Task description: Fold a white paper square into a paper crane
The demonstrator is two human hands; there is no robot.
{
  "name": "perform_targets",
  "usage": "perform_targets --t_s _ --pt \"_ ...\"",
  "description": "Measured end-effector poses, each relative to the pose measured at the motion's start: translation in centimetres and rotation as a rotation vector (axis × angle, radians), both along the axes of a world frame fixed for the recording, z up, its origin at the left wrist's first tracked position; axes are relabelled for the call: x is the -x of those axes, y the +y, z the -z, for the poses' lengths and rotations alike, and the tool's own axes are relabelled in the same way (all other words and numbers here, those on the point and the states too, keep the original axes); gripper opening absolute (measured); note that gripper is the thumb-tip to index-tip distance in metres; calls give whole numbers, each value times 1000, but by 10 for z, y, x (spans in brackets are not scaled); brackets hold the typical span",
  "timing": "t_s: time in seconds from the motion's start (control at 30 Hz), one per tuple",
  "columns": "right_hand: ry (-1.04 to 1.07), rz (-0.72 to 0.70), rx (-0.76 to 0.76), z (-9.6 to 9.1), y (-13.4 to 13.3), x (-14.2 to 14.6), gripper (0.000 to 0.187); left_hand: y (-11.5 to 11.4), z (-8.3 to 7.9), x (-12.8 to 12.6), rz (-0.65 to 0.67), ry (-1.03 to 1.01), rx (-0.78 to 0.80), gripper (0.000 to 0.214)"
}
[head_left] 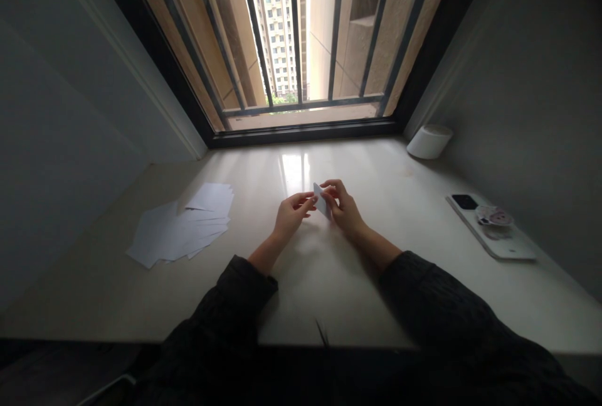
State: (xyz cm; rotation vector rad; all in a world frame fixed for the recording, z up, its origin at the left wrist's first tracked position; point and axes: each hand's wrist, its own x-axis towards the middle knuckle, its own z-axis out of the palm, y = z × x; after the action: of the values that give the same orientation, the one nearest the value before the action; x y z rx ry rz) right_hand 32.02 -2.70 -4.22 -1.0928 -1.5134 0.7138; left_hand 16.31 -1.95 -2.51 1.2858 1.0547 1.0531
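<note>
A small piece of white folded paper stands tilted between my hands, above the middle of the sill. My right hand pinches it from the right, thumb on the near side and fingers curled behind its edge. From the left, my left hand has its thumb and fingertips drawn together at the paper's left edge. The folds themselves are too small to make out. Off to the left, several loose white paper sheets lie in a fanned, overlapping pile, apart from both hands.
The pale, glossy windowsill carries everything. A phone with a decorated grip lies at the right. Toward the back right corner is a white cylindrical object. A dark-framed window with bars closes off the far side; walls flank both sides.
</note>
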Motion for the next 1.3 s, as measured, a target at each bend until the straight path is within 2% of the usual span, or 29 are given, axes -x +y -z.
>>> perform_targets --t_s 0.1,0.23,0.37,0.6,0.8,1.1,1.3 --pt "-88 -23 -36 -4 -4 2 24 1 3 0 -27 -8 -15 32" --pt "-9 -33 -30 -4 -6 7 31 3 7 0 -125 -145 17 34" --pt "-12 -4 -40 -5 -7 10 26 4 9 -2 -157 -263 62 39" --pt "114 5 -5 -6 -6 9 26 1 9 -2 -167 -284 29 70" --pt "163 25 31 -6 -5 8 21 -1 2 -1 -38 -149 -97 42" --pt "371 22 151 -10 -5 8 24 2 4 0 -71 -143 -197 25" --pt "441 43 212 -10 -4 9 21 6 6 6 -56 -20 -324 22"
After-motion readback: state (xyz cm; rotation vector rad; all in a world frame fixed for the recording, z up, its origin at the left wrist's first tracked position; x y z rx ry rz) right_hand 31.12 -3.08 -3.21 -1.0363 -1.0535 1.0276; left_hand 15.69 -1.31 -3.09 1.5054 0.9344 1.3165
